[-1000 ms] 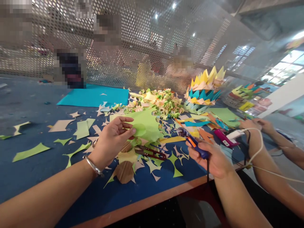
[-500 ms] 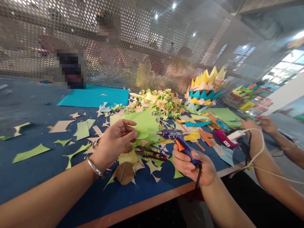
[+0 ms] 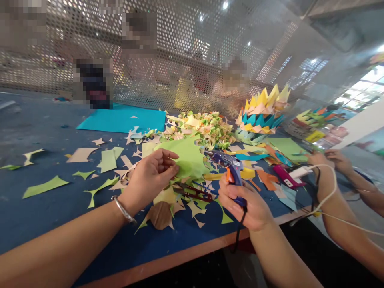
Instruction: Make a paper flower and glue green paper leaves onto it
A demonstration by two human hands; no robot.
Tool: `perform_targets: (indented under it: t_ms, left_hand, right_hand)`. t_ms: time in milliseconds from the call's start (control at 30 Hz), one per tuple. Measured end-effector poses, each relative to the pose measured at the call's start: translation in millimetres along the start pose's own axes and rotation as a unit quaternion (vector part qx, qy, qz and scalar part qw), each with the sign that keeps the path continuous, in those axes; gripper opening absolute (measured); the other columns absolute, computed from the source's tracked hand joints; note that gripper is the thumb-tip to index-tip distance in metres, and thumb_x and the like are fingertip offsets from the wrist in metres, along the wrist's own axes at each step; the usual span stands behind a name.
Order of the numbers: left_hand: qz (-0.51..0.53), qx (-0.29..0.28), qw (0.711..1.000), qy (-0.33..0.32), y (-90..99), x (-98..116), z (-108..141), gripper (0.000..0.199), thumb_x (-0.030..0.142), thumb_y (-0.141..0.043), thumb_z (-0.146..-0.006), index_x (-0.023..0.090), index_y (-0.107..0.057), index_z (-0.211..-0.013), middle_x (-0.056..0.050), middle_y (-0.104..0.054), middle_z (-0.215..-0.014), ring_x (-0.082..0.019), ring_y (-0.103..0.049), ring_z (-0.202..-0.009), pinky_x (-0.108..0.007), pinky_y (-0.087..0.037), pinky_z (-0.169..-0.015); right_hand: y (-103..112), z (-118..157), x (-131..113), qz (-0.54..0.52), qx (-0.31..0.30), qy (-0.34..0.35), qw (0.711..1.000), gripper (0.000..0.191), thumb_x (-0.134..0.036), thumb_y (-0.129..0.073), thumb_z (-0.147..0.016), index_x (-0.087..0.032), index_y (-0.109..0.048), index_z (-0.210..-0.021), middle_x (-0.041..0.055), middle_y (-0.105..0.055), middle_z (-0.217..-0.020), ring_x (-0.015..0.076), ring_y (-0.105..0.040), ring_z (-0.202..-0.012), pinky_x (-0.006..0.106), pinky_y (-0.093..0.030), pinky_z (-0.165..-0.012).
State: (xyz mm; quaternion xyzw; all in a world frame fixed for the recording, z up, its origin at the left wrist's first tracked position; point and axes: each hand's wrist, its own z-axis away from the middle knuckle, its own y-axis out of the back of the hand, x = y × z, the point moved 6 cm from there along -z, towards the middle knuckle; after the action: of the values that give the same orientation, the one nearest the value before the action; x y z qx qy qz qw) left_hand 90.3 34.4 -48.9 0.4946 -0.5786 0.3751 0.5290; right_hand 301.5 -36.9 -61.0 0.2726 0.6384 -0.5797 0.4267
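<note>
My right hand (image 3: 244, 202) is wrapped around the handle of a blue glue gun (image 3: 229, 163) with an orange trigger. Its nozzle points left and slightly up, near the right edge of a light green sheet of paper (image 3: 189, 154). My left hand (image 3: 156, 172), with a silver bangle at the wrist, pinches the lower left part of that sheet between thumb and fingers. Below the sheet lie dark red thread snips (image 3: 196, 193) and a round brown piece (image 3: 161, 216), among paper scraps.
A heap of curled paper bits (image 3: 207, 126) lies behind the green sheet, beside a blue sheet (image 3: 126, 119). Layered pointed paper shapes (image 3: 261, 112) stand at the back right. Another person's hands work at the right, near a magenta power strip (image 3: 286, 177) with a white cable.
The glue gun has tipped, its nozzle rising and its handle swinging more upright. My left hand keeps its pinch on the green sheet. The whole view has shifted slightly.
</note>
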Motion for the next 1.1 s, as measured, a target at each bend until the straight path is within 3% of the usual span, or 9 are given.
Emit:
perform_targets:
  t_ms: [133,467,700,900,1100]
  left_hand:
    - [-0.035,-0.004,0.999,-0.006,0.0,1,1,0.026,0.032,-0.068,-0.079,0.017,-0.061,-0.1,-0.003,-0.065,-0.079,-0.016,-0.065,-0.073,-0.028,-0.051,-0.062]
    - [-0.028,-0.012,1.0,0.007,-0.1,-2,-1,0.028,0.029,-0.067,-0.079,0.016,-0.061,-0.102,-0.003,-0.065,-0.081,-0.016,-0.065,-0.072,-0.027,-0.049,-0.059]
    - [-0.03,-0.009,0.999,0.009,2.6,-5,-2,0.027,0.029,-0.066,-0.08,0.017,-0.061,-0.103,-0.003,-0.066,-0.081,-0.017,-0.067,-0.074,-0.03,-0.051,-0.064]
    - [-0.042,-0.011,0.999,0.017,2.8,-2,-3,0.024,0.027,-0.064,-0.082,0.017,-0.061,-0.103,-0.002,-0.065,-0.081,-0.018,-0.068,-0.075,-0.031,-0.053,-0.065]
    - [-0.026,-0.011,0.999,0.015,1.4,0,-2,0.023,0.025,-0.064,-0.081,0.017,-0.06,-0.103,-0.001,-0.065,-0.079,-0.016,-0.067,-0.072,-0.028,-0.051,-0.063]
  right_hand:
    - [5,0,1,0.029,0.045,0.018,0.998,0.028,-0.033,-0.082,-0.078,-0.017,-0.072,-0.099,-0.0069,-0.049,-0.059,0.0027,-0.043,-0.042,0.018,-0.026,-0.045]
    - [10,-1,-3,0.078,0.102,0.031,0.991,0.015,-0.027,-0.077,-0.072,-0.016,-0.068,-0.076,-0.0072,-0.046,-0.052,0.0042,-0.044,-0.037,0.019,-0.025,-0.041]
    - [14,-2,-7,0.147,0.132,0.04,0.979,0.021,-0.028,-0.077,-0.073,-0.016,-0.061,-0.067,-0.0071,-0.046,-0.052,0.0039,-0.042,-0.036,0.02,-0.023,-0.04]
    - [16,-1,-4,0.155,0.117,0.022,0.981,0.028,-0.039,-0.08,-0.077,-0.017,-0.069,-0.09,-0.0073,-0.046,-0.055,0.0035,-0.041,-0.038,0.019,-0.021,-0.04]
    - [17,1,-8,0.188,0.135,0.041,0.972,0.028,-0.039,-0.082,-0.074,-0.016,-0.068,-0.08,-0.0068,-0.045,-0.052,0.0039,-0.038,-0.038,0.019,-0.019,-0.039]
